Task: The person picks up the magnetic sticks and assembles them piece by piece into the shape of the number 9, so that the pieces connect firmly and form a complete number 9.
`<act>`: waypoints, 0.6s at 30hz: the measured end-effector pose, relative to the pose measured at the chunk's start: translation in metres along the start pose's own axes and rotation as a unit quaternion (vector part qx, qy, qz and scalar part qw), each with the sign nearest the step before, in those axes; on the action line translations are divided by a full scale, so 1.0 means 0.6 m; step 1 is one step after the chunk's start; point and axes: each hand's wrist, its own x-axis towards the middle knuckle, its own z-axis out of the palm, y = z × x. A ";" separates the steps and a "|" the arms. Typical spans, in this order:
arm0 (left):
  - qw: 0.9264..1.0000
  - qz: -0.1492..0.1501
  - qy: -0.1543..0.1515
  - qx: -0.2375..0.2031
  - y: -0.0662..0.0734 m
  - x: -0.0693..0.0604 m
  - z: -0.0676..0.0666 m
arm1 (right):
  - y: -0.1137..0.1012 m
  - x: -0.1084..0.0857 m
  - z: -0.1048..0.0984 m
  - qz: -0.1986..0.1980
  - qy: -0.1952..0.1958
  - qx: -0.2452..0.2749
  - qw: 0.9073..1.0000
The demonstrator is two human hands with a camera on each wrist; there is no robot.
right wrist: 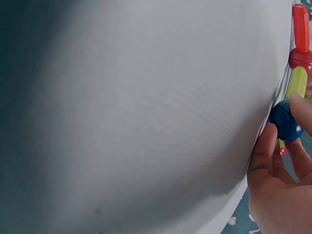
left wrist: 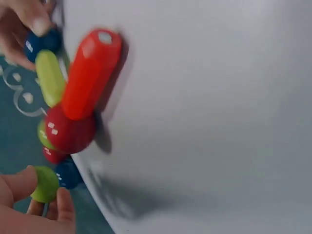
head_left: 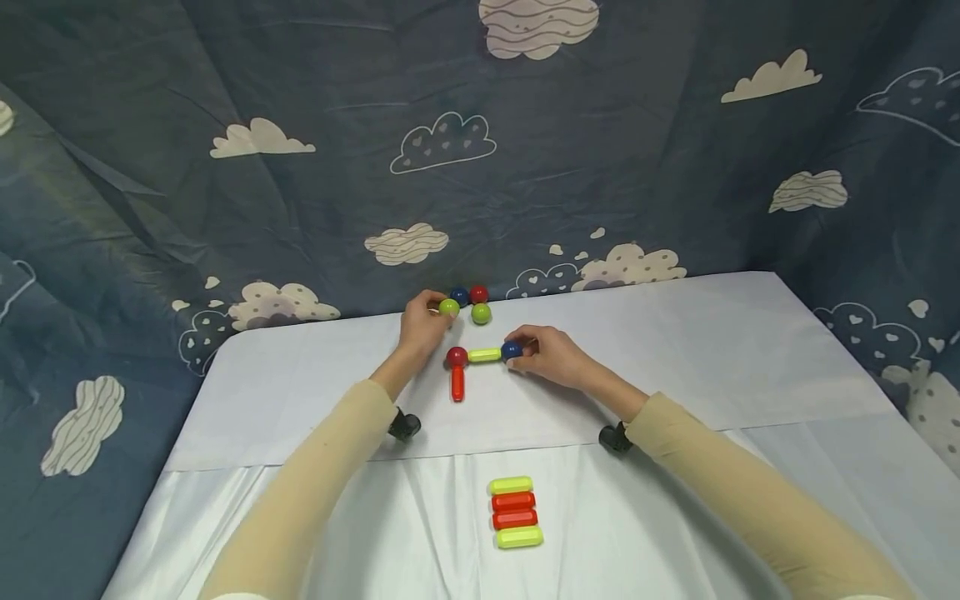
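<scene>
My left hand [head_left: 424, 323] pinches a green ball [head_left: 449, 307] between thumb and fingers at the back of the table; the left wrist view also shows this green ball [left wrist: 45, 184]. My right hand [head_left: 551, 353] holds a blue ball [head_left: 512, 350] by its sides, seen closer in the right wrist view as a blue ball [right wrist: 286, 120]. That ball sits on the end of a yellow-green stick [head_left: 484, 355], whose other end meets a red ball [head_left: 457, 357]. From the red ball a red stick [head_left: 457, 384] points toward the front, making a corner shape.
Beside the left hand are another blue ball [head_left: 460, 296], a red ball [head_left: 478, 293] and a second green ball [head_left: 482, 313]. Nearer the front, yellow-green sticks [head_left: 519, 537] and red sticks [head_left: 513, 502] lie in a stack of rows on the white cloth [head_left: 637, 500]. A cloud-patterned curtain [head_left: 585, 208] hangs behind.
</scene>
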 end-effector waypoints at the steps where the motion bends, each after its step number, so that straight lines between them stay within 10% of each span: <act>1: 1.000 0.012 -0.006 0.002 0.001 -0.006 -0.006 | -0.001 0.000 0.000 0.001 0.001 -0.001 1.000; 6: 0.996 0.067 -0.058 0.018 -0.004 -0.055 -0.041 | -0.001 0.000 -0.001 0.004 0.003 0.001 1.000; 18: 0.980 0.082 -0.178 0.027 -0.081 -0.191 -0.065 | 0.000 0.001 0.000 0.002 0.001 0.004 1.000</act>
